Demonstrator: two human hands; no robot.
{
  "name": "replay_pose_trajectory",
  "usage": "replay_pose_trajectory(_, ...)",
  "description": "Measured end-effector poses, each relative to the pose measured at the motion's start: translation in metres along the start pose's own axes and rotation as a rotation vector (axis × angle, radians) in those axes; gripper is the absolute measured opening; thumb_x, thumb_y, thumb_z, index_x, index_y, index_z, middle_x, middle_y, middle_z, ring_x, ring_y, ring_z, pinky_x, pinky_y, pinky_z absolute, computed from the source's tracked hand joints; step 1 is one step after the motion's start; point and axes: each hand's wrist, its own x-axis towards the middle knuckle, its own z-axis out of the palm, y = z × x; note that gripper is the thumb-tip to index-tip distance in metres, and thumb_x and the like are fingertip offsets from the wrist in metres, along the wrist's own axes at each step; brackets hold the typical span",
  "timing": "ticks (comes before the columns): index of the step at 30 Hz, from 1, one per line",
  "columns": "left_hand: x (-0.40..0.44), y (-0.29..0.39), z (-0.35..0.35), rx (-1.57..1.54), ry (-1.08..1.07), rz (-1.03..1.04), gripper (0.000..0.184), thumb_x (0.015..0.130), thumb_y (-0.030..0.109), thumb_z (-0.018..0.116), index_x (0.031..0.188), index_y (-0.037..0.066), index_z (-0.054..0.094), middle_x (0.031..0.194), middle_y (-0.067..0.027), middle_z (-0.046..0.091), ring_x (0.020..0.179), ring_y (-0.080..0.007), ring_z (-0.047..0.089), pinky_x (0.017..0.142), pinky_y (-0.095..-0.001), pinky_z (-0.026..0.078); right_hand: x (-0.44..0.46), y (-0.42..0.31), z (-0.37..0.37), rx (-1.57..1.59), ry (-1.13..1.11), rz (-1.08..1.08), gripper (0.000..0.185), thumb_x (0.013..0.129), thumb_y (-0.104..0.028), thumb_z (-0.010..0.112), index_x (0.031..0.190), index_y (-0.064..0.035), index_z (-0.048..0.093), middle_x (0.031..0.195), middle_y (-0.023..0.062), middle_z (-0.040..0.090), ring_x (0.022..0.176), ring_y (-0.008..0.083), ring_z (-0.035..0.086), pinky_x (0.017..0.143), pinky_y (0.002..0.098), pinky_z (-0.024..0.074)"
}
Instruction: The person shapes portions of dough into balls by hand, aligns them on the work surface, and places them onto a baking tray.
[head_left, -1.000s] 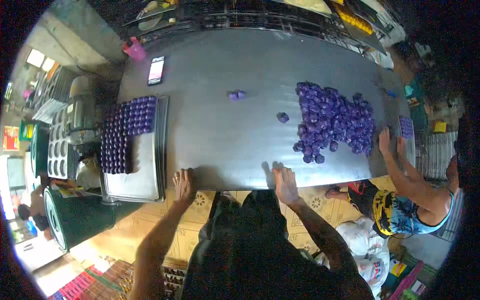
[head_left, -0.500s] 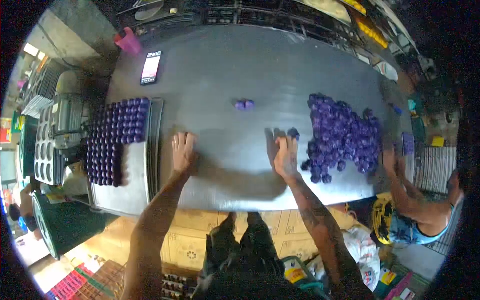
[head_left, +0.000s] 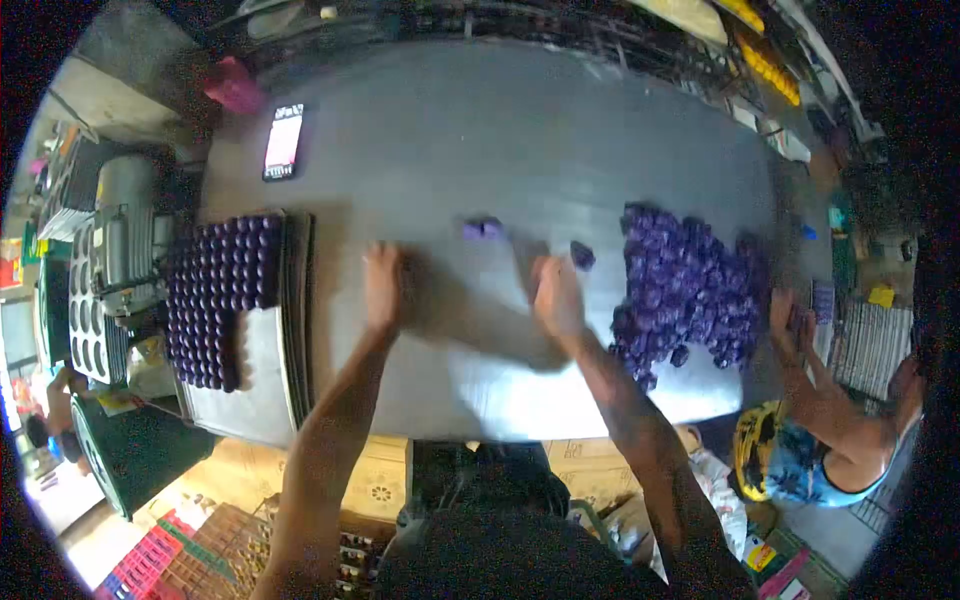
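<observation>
Purple dough pieces (head_left: 483,229) look soft, light; best cupped round their sides; left hand (head_left: 384,288) and right hand (head_left: 557,300) blur, finger spread I can't tell.

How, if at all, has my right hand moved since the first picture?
Yes: the right hand has moved forward, away from the near edge of the table toward its middle.

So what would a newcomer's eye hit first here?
The heap of purple pieces on the right of the grey table. Then neat rows of purple balls on a tray at left, a lit phone beyond. Left hand and right hand show between tray and heap.
</observation>
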Motion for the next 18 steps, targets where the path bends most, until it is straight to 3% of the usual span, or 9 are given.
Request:
replay_pose_trajectory(1, 0.005, 0.000, 0.000, -0.020, 0.011, -0.002, 0.036, 0.096, 0.012, 0.057, 0.132, 0.005, 0.058, 0.138, -0.0291, 0.049, 0.132, -0.0493, 0.045, 0.114, -0.0620, 0.033, 0.005, 0.001, -0.006, 0.006, 0.000, -0.008, 0.014, 0.089, 0.004, 0.050, 0.100, -0.0009, 0.058, 0.090, 0.0182, 0.058, 0.087, 0.0397, 0.056, 0.081, 0.0505, 0.0431)
replay_pose_trajectory(4, -0.015, 0.025, -0.025, -0.383, -0.155, -0.414, 0.052, 0.092, 0.011, 0.060, 0.143, 0.006, 0.054, 0.151, -0.0291, 0.042, 0.142, -0.0485, 0.037, 0.119, -0.0589, 0.030, 0.005, 0.018, -0.021, 0.434, -0.020, 0.278, 0.014, 0.090, 0.004, 0.051, 0.101, -0.0009, 0.058, 0.089, 0.0185, 0.058, 0.088, 0.0407, 0.057, 0.079, 0.0513, 0.0447)
replay_pose_trajectory(5, 0.016, 0.035, -0.045, -0.126, -0.135, -0.272, 0.056, 0.091, 0.011, 0.061, 0.146, 0.007, 0.052, 0.154, -0.0282, 0.040, 0.145, -0.0472, 0.035, 0.122, -0.0559, 0.028, 0.013, 0.026, -0.023, 0.520, -0.028, 0.346, 0.014, 0.090, 0.003, 0.051, 0.101, -0.0009, 0.058, 0.089, 0.0186, 0.058, 0.088, 0.0409, 0.057, 0.078, 0.0515, 0.0451)
replay_pose_trajectory(7, 0.076, 0.028, -0.033, 0.131, -0.094, -0.123, 0.060, 0.090, 0.011, 0.062, 0.149, 0.008, 0.050, 0.157, -0.0273, 0.038, 0.148, -0.0459, 0.032, 0.124, -0.0529, 0.025, 0.083, 0.043, -0.019, -0.156, 0.002, -0.175, 0.014, 0.094, -0.004, 0.051, 0.104, -0.0018, 0.060, 0.099, 0.0193, 0.064, 0.091, 0.0407, 0.062, 0.076, 0.0516, 0.0506)
replay_pose_trajectory(11, 0.080, 0.009, 0.018, -0.039, 0.220, -0.120, 0.065, 0.089, 0.013, 0.066, 0.152, 0.008, 0.047, 0.162, -0.0245, 0.034, 0.152, -0.0456, 0.027, 0.126, -0.0507, 0.023, 0.057, 0.039, -0.011, 0.070, -0.309, -0.075, 0.011, 0.093, 0.001, 0.050, 0.100, -0.0022, 0.058, 0.090, 0.0191, 0.059, 0.084, 0.0408, 0.057, 0.073, 0.0512, 0.0456)
replay_pose_trajectory(13, 0.031, 0.009, 0.006, -0.308, -0.063, -0.361, 0.060, 0.094, 0.017, 0.063, 0.151, 0.008, 0.048, 0.163, -0.0234, 0.034, 0.152, -0.0453, 0.027, 0.127, -0.0504, 0.022, 0.062, 0.055, -0.025, 0.048, -0.286, -0.072, 0.010, 0.094, 0.001, 0.050, 0.099, -0.0024, 0.058, 0.090, 0.0191, 0.059, 0.085, 0.0406, 0.057, 0.074, 0.0514, 0.0452)
replay_pose_trajectory(15, 0.038, 0.000, 0.004, -0.434, -0.210, -0.495, 0.057, 0.096, 0.019, 0.062, 0.151, 0.009, 0.049, 0.163, -0.0228, 0.034, 0.152, -0.0451, 0.026, 0.127, -0.0503, 0.021, 0.056, 0.075, -0.028, 0.014, -0.264, -0.042, 0.008, 0.094, 0.000, 0.051, 0.098, -0.0029, 0.057, 0.090, 0.0190, 0.059, 0.087, 0.0401, 0.057, 0.074, 0.0519, 0.0444)
replay_pose_trajectory(17, 0.095, -0.010, 0.006, 0.102, 0.091, -0.073, 0.046, 0.104, 0.022, 0.053, 0.147, 0.008, 0.054, 0.162, -0.0229, 0.036, 0.153, -0.0441, 0.025, 0.127, -0.0499, 0.021, 0.099, 0.072, -0.016, 0.015, -0.195, -0.101, 0.008, 0.094, 0.001, 0.052, 0.098, -0.0029, 0.057, 0.090, 0.0189, 0.059, 0.087, 0.0400, 0.058, 0.073, 0.0522, 0.0444)
replay_pose_trajectory(18, 0.115, -0.001, 0.007, 0.173, 0.169, -0.041, 0.045, 0.103, 0.022, 0.054, 0.146, 0.008, 0.055, 0.160, -0.0227, 0.038, 0.151, -0.0438, 0.027, 0.126, -0.0499, 0.022, 0.126, 0.064, -0.013, 0.009, -0.122, -0.156, 0.007, 0.093, 0.001, 0.053, 0.097, -0.0028, 0.057, 0.090, 0.0189, 0.059, 0.087, 0.0399, 0.058, 0.072, 0.0526, 0.0444)
